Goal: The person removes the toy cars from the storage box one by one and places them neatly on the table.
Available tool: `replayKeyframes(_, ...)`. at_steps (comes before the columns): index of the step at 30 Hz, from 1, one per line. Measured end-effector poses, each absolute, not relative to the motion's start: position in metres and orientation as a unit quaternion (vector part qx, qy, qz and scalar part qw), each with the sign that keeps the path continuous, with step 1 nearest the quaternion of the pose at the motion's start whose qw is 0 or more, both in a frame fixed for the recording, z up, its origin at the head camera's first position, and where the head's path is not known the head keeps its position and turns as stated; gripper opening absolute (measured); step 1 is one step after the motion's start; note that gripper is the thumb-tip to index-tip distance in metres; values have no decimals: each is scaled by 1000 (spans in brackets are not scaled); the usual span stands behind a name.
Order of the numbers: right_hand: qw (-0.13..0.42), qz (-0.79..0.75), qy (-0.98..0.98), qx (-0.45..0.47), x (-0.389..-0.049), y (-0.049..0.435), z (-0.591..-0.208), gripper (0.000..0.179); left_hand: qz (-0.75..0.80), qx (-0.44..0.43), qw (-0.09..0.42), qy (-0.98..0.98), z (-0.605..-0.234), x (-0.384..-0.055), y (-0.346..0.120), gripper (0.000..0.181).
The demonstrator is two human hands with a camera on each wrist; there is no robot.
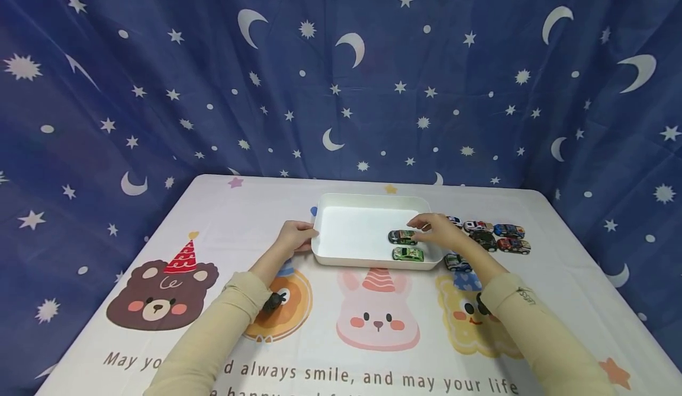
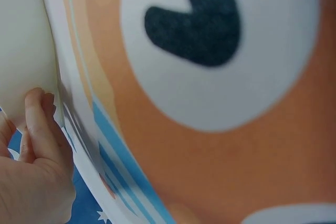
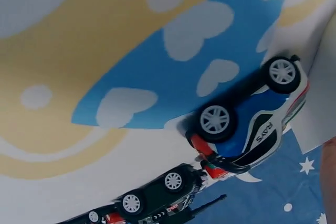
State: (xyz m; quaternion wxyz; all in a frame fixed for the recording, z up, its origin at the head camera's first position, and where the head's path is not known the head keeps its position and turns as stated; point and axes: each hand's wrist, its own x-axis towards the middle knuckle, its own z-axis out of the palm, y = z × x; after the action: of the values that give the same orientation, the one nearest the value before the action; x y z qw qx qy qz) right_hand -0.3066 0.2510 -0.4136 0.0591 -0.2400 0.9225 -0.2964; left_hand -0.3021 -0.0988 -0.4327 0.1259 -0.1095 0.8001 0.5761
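Observation:
A white tray (image 1: 351, 263) lies on the table with two toy cars inside, toward its right end. My left hand (image 1: 296, 236) pinches the tray's left rim; in the left wrist view the fingers of the left hand (image 2: 42, 140) grip the tray wall (image 2: 23, 40). Over the tray's right side is my right hand (image 1: 439, 231), its thumb and fingers spread apart beside a dark toy car (image 1: 401, 237). The thumb tip is at that car's right end; whether it touches is unclear. Just in front sits a green toy car (image 1: 408, 254).
Right of the tray stand several toy cars, including a red one (image 1: 514, 245), a blue one (image 1: 509, 230) and a black one (image 1: 483, 241). A white-and-blue car (image 3: 252, 124) appears close in the right wrist view. A patterned cloth (image 1: 378, 348) covers the table; a blue curtain (image 1: 298, 118) hangs behind.

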Motion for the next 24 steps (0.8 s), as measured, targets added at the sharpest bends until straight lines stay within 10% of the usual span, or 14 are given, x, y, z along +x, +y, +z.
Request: replayKeyframes(24,68,-214,947,-231,-314,243,-421,37,583,-116,122,795,-432,-302,-97,37)
